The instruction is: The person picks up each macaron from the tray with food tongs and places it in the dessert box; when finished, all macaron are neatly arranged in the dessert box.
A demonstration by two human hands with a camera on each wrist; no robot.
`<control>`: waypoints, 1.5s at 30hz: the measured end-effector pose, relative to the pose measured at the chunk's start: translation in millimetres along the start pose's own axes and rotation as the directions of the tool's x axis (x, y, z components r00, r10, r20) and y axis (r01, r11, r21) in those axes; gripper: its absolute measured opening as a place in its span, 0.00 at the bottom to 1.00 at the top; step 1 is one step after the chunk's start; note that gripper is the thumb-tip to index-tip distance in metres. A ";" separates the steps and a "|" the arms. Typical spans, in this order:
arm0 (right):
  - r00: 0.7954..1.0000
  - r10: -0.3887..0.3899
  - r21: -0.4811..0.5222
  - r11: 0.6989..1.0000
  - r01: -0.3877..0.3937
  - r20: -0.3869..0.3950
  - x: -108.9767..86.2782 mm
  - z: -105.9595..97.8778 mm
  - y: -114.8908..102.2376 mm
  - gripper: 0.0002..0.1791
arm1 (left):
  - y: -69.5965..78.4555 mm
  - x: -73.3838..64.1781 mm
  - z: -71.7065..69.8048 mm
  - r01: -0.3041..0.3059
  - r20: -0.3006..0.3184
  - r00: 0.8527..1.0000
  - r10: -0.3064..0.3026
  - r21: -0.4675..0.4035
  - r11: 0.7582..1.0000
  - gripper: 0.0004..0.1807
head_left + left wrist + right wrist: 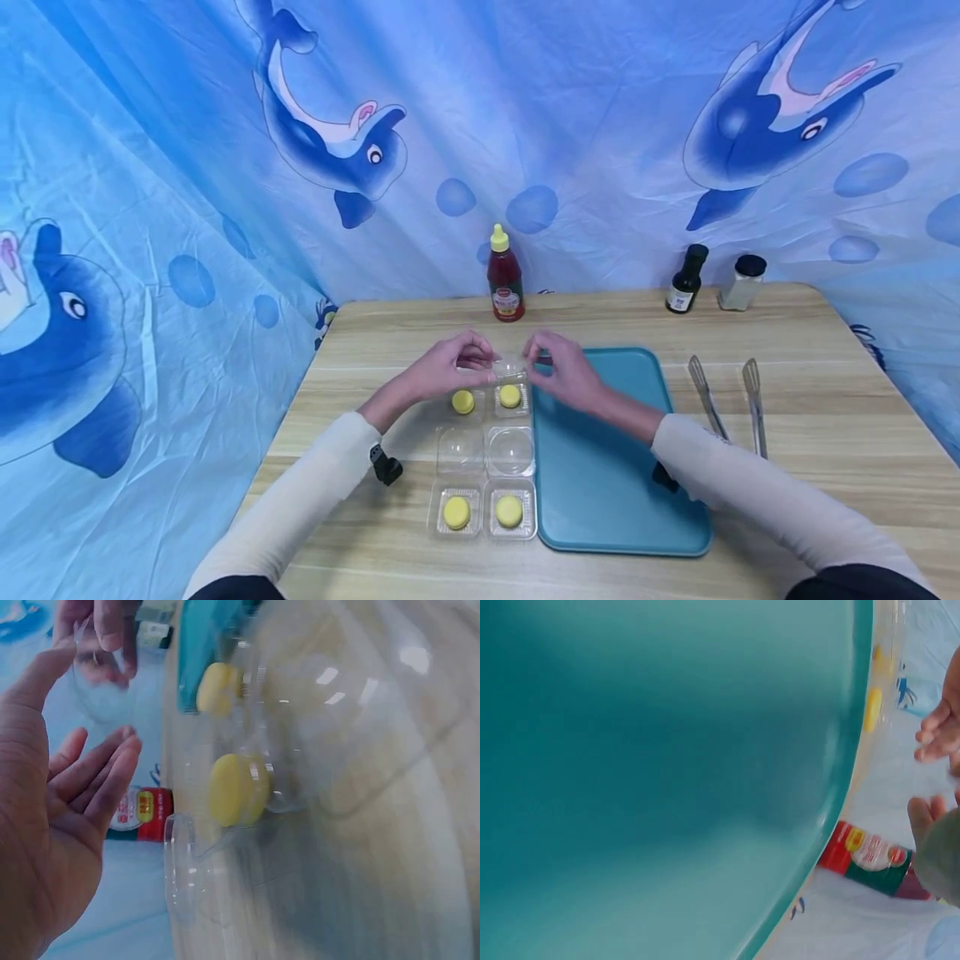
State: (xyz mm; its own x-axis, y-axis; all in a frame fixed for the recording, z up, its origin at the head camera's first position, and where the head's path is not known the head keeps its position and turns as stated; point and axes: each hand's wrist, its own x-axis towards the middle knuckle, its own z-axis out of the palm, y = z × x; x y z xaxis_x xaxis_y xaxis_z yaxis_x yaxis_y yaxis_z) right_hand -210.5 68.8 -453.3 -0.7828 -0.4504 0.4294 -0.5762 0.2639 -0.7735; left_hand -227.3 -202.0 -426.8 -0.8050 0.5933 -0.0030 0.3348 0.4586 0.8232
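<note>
My left hand (461, 362) and right hand (558, 367) face each other over the back right clear plastic box, thumbs and fingers curled at opposite sides of its raised lid (510, 367). In the left wrist view the transparent lid (112, 694) shows faintly between the hands. Below it sits a yellow macaron (509, 396) in the box base. Another yellow macaron (462, 402) lies in the box to its left, partly under my left hand. Two front boxes stand with lids folded back, holding a left macaron (456, 512) and a right macaron (508, 511).
A teal tray (615, 475) lies right of the boxes, under my right forearm. Farther right are metal tongs (753, 400). At the back stand a red sauce bottle (506, 279), a dark bottle (684, 283) and a black-capped jar (742, 285). A blue dolphin curtain hangs behind.
</note>
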 end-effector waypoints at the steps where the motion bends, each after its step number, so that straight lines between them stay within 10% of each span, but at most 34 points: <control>1: 0.998 0.040 0.013 0.999 -0.041 0.051 -0.8 -2.0 0.3 0.15 | -0.2 -1.0 1.3 -0.007 -0.010 1.000 0.008 0.047 0.999 0.25; 7: 0.946 0.202 -0.078 0.979 -0.189 0.253 -5.2 -9.7 6.1 0.34 | -3.2 -8.1 12.3 -0.066 -0.036 0.996 0.081 0.312 0.948 0.29; 17: 0.952 0.141 -0.299 0.953 -0.056 0.271 -10.7 -4.6 8.8 0.40 | -8.4 -11.1 28.8 -0.111 0.002 0.991 0.134 0.574 0.811 0.34; 45: 0.928 0.202 -0.412 0.909 -0.059 0.312 -6.2 2.2 9.5 0.38 | -9.2 -10.0 34.6 -0.064 0.006 0.997 0.076 0.605 0.794 0.35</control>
State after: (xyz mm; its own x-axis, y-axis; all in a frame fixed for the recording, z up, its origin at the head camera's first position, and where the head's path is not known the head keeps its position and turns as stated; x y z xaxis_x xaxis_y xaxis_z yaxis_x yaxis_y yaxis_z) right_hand -210.6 72.3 -464.4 -0.7696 -0.6311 0.0966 -0.5743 0.6182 -0.5366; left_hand -205.4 -189.2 -454.0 -0.7746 0.6300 0.0561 0.6132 0.7263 0.3105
